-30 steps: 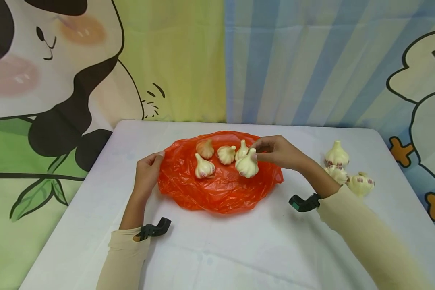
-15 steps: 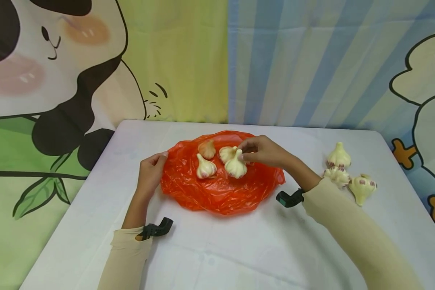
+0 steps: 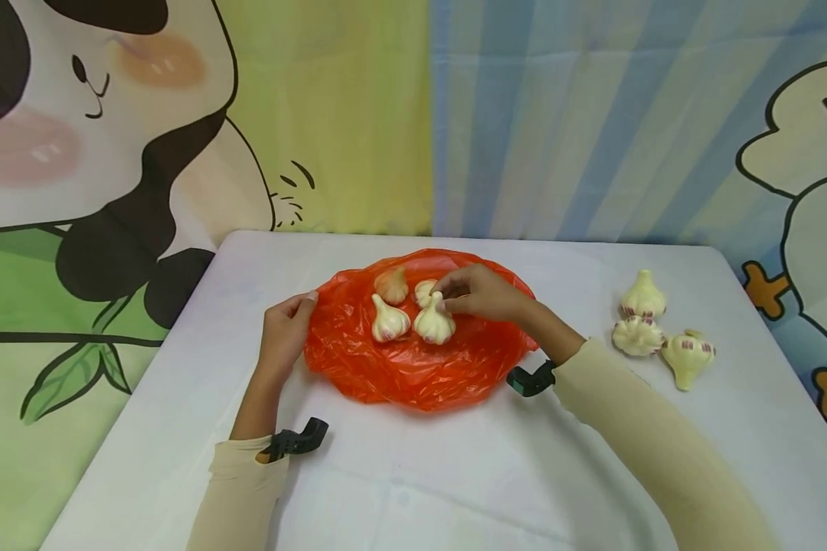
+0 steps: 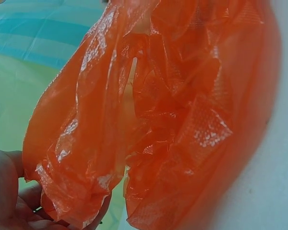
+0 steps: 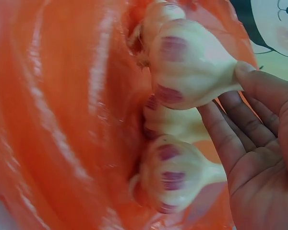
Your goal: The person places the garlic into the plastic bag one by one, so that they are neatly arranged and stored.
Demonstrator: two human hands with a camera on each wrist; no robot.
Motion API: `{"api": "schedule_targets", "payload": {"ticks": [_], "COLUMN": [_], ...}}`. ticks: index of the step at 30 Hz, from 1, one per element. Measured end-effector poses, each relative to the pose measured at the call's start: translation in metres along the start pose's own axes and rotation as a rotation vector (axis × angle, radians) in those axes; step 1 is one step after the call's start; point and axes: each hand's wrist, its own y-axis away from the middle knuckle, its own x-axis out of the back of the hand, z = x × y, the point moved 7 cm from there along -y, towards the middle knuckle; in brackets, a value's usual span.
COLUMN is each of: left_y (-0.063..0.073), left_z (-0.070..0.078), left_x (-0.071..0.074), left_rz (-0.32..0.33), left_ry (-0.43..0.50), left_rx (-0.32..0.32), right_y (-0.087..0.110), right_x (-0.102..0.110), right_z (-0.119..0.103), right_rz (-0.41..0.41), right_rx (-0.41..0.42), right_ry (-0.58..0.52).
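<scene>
My left hand (image 3: pixel 284 329) pinches the left edge of a crumpled red plastic bag (image 3: pixel 420 379); in the left wrist view, the fingers (image 4: pixel 32 194) curl round a fold of it. My right hand (image 3: pixel 485 294) pinches a white garlic bulb (image 3: pixel 434 321) by its stem, over the middle of the bag. In the right wrist view this purple-marked garlic bulb (image 5: pixel 197 62) has its stem between thumb and fingers. Lying on the bag are another garlic bulb (image 3: pixel 390 320), a browner bulb (image 3: pixel 391 285) and a garlic bulb partly covered (image 3: pixel 423 291). My right hand hides what lies behind it.
Three more garlic bulbs, among them an upright one (image 3: pixel 643 297) and one lying stem-forward (image 3: pixel 688 356), sit together at the right of the white table (image 3: pixel 400 490). A printed cartoon curtain (image 3: pixel 358 115) hangs behind the table's far edge.
My right hand has moved left with its garlic bulb, from the bag's right part to near its middle. My left hand keeps its hold on the bag's edge.
</scene>
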Motion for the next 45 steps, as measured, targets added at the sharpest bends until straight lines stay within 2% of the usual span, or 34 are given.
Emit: {"api": "schedule_targets", "payload": {"ticks": [6,11,26,34,45], "left_y": [0.002,0.001,-0.002,-0.002,-0.001], "left_z": [-0.002,0.0,0.001,0.001,0.0], "left_x": [0.002,0.003,0.002,0.002,0.004], "left_rz": [-0.007,0.003,0.009,0.011,0.012], "left_ry": [0.003,0.003,0.012,0.013,0.0], "left_rx": [0.016,0.006,-0.005,-0.013,-0.013], "right_y": [-0.004,-0.005,-0.012,-0.014,-0.011], "right_x": [-0.009,-0.008,-0.006,-0.007,-0.008], "right_z": [0.004,0.004,0.01,0.011,0.009], "right_rz": [0.025,0.07,0.183,0.209,0.222], "right_rx": [0.004,0.041,0.014,0.007,0.017], "right_ry": [-0.004,0.024,0.118,0.108,0.038]}}
